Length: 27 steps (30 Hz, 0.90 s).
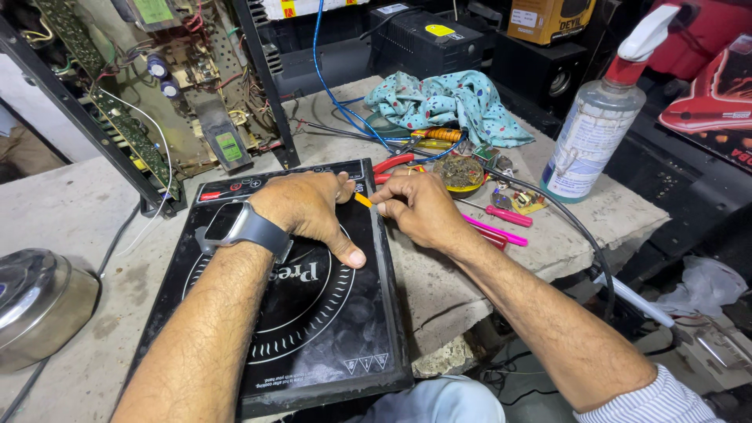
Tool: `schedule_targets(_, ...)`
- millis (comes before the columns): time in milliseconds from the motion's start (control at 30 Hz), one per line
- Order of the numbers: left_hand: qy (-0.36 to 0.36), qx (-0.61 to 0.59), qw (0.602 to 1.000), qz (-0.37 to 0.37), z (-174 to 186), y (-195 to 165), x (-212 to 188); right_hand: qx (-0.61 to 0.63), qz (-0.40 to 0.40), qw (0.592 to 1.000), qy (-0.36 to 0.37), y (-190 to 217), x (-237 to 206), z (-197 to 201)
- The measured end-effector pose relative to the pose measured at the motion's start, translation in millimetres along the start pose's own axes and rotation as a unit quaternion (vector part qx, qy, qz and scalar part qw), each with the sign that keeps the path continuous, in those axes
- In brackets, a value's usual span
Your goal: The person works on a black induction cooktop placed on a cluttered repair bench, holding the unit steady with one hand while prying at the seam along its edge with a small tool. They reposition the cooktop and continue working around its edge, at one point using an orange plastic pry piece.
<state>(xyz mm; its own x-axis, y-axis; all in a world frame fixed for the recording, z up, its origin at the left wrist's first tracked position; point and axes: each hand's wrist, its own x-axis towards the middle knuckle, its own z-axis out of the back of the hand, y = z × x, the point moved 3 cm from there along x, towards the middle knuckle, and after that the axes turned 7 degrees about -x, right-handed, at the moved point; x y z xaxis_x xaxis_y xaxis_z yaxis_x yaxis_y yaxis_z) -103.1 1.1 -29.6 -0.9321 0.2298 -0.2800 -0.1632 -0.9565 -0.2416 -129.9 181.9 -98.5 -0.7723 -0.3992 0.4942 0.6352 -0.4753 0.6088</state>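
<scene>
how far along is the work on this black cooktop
Early stage. Done: tools lie out by the cloth. In hand: left hand presses the cooktop, while right hand works a yellow-handled tool at its edge. Left: the glass top sits on, unopened.

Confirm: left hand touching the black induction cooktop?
Touching. Head view shows the left hand pressed flat on the cooktop glass, thumb down, no gap.
</scene>
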Motion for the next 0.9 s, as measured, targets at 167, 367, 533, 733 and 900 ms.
schedule_targets(167, 0.008, 0.009, 1.0, 0.006, -0.7, -0.2, 1.3, 0.003, 0.014, 1.0, 0.015, 8.9, -11.6, 2.7)
schedule_targets(367, 0.008, -0.024, 1.0, -0.006, -0.9, 1.0, 1.8, -0.018, 0.045, 0.999, 0.026, 23.3, -23.0, 8.2)
schedule_targets(533, 0.011, -0.032, 0.999, 0.004, -2.9, 4.4, 5.3, -0.036, 0.086, 0.995, 0.034, 38.5, -35.9, 15.0)
schedule_targets(733, 0.017, -0.025, 0.999, -0.024, -8.0, 11.2, 12.3, -0.015, 0.072, 0.996, 0.051, 51.6, -53.7, 20.0)
schedule_targets(900, 0.021, -0.032, 0.998, -0.042, -8.8, 13.3, 15.8, -0.024, 0.096, 0.992, 0.072, 66.6, -72.8, 28.1)
